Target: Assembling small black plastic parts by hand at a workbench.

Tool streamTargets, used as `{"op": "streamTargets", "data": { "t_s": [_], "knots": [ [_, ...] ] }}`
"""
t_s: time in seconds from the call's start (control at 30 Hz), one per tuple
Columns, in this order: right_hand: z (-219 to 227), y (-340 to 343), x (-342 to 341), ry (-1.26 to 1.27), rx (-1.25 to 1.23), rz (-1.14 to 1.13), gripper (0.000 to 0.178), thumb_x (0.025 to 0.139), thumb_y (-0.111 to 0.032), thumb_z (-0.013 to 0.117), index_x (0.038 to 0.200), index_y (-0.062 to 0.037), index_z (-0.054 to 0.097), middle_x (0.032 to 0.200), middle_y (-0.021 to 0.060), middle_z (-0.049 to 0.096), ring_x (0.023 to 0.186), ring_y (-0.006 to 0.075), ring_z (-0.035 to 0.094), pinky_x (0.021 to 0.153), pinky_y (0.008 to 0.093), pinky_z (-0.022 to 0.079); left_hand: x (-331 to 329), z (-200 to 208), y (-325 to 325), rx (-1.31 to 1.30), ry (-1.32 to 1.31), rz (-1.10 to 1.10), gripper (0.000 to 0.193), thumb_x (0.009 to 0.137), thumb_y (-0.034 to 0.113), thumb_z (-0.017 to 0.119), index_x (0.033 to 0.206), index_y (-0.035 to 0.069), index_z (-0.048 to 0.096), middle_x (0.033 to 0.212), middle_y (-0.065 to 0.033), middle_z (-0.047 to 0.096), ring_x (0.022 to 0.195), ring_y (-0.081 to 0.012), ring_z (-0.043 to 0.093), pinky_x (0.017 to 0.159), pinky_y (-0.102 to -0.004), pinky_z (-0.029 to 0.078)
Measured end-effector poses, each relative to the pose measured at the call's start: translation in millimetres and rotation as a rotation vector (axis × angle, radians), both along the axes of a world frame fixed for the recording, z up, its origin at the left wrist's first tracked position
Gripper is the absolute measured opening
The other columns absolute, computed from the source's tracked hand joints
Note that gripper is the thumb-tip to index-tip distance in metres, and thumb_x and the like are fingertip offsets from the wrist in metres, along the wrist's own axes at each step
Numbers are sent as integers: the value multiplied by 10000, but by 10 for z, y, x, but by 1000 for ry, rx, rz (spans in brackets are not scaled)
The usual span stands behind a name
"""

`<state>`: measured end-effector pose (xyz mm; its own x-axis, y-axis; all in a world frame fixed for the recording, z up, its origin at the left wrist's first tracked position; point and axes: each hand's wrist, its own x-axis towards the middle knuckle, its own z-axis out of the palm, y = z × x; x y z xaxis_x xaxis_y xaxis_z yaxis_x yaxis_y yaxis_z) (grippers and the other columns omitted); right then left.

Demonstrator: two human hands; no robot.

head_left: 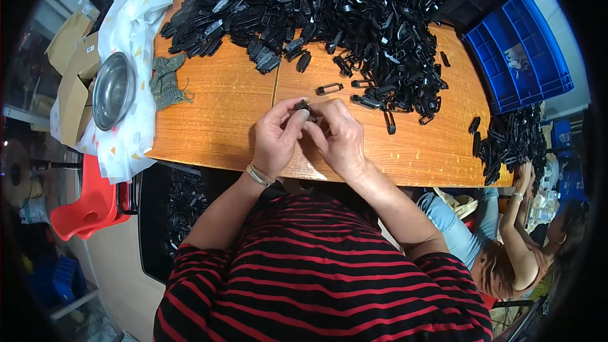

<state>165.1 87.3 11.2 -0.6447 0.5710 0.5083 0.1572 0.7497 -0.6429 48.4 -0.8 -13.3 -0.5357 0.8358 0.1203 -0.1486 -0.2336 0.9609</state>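
Near the table's front edge, my left hand (277,136) and my right hand (338,134) meet around a small black plastic part (302,107). Both hands pinch it between thumb and fingers, which cover most of it. Just beyond them lie a loose black frame-like part (329,88) and a black oval part (303,61). Another open black frame (390,122) rests to the right of my right hand. Behind these, a large heap of similar black plastic parts (354,19) covers the far side of the wooden table (215,123).
At the left stand a metal bowl (114,91), a cardboard box (81,88) and a knitted glove (167,81). A blue crate (519,50) sits at the right, beside a second heap (516,139) that another person's hands (523,177) touch. A red chair (90,206) stands at lower left.
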Motion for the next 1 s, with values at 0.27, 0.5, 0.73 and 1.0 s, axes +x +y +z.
{"op": "streamTargets", "data": {
  "t_s": [0.27,0.5,0.73,1.0],
  "knots": [
    [-61,-247,-9,-116,-296,84,460,817,-222,739,1176,-53,506,797,160,630,742,372,641,638,431,511,19,148,-57,14,-6,-92,259,1037,212,443,927,20,577,791,-13,581,693,-74,531,630,-204,439],
    [20,-417,-154,-179,-404,215,394,825,-192,727,1130,-27,540,818,153,620,727,328,648,624,381,506,-193,430,-410,-326,-141,-144,283,1017,193,439,824,37,574,732,5,553,651,-75,486,601,-239,418],
    [-17,70,-37,-247,1,305,290,809,-224,731,1031,-53,654,887,126,627,772,303,651,644,375,537,-1074,668,-1567,-682,1130,-215,149,786,133,721,890,27,708,776,-107,643,734,-230,621,719,-358,493],
    [-57,694,-208,-448,428,53,136,806,-105,633,934,-58,624,911,177,568,732,318,658,613,415,546,-698,441,-87,-269,1025,191,189,821,104,692,997,41,663,864,-116,637,759,-239,645,685,-337,512]
  ]
}}
